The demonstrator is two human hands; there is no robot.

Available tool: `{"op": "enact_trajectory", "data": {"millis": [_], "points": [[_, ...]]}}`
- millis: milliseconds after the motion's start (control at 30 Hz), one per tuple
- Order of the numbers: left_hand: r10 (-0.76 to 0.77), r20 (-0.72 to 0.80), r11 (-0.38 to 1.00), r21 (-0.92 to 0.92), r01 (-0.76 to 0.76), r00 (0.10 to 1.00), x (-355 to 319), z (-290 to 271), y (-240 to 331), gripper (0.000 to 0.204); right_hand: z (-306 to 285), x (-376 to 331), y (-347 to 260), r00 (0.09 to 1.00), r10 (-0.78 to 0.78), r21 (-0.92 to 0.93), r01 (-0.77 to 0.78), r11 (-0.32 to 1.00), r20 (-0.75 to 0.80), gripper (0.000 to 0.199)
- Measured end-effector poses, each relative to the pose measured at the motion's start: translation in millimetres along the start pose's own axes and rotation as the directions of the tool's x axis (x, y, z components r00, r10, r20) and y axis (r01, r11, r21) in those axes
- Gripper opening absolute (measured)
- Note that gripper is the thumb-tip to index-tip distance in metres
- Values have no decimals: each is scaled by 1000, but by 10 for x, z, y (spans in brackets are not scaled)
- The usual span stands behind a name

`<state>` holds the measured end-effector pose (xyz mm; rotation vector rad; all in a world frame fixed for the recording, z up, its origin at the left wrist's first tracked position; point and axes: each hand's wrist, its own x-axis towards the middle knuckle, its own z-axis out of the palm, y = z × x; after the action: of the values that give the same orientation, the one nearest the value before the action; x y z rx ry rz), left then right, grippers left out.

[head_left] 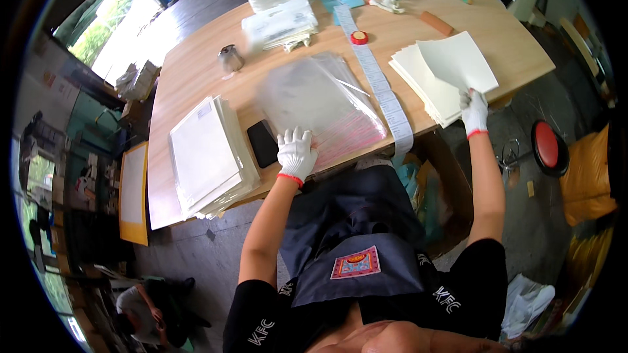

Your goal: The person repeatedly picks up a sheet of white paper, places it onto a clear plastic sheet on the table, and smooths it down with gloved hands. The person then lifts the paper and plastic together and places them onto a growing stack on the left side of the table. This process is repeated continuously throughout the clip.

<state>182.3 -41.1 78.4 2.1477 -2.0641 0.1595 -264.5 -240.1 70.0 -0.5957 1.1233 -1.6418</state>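
My right hand (474,110), in a white knit glove with a red cuff, pinches the near edge of a cream sheet (468,59). The sheet bends up off a stack of similar sheets (425,86) at the table's right. My left hand (296,152), gloved the same way, lies with fingers stretched out at the near left edge of a pile of clear plastic sleeves (314,101). A black phone (263,143) lies just left of that hand. Farther left is a stack of white sheets in clear sleeves (208,150).
A strip of printed labels (379,85) runs down the table, with a red tape roll (359,38) beside it. A metal cup (230,58) and stacked white packs (280,23) stand farther back. Right of the table is a red stool (546,144). A seated person (147,314) is at lower left.
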Motion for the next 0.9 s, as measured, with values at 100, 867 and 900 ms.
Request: {"op": "enact_trajectory", "data": {"millis": [100,867,900], "points": [[-102,160,992,85,89,982,172,-101,-36,34,-112,-360,-121,968,126,1,-130,992,217,11],[-173,-326,889,-458,5,930,-56,83,-345,24,228,-2280,969,669,613,-9,-673,740,420,10],[-143,-344,892,-451,-30,928,-118,111,-296,33,250,-2326,926,684,617,-7,-668,745,389,10]]}}
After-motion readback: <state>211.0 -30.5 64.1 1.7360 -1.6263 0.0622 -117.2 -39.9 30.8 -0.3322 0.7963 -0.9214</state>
